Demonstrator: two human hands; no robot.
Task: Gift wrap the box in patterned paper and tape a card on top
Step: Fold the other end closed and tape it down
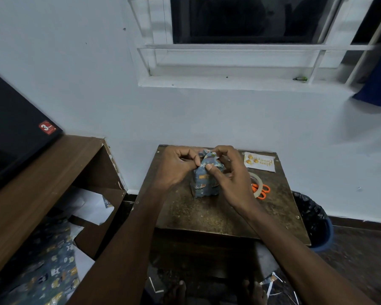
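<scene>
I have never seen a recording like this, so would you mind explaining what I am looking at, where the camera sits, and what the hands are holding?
There is no machine here: a person wears a wide-angle camera on the head, looking forward and down at their own bare arms. On the small brown table stands a box wrapped in blue patterned paper. The left hand and the right hand both pinch the loose paper at its top, folding it. To the right lie a white card, a roll of clear tape and orange-handled scissors, partly hidden by the right hand. More of the same paper lies lower left, beside a wooden cabinet.
</scene>
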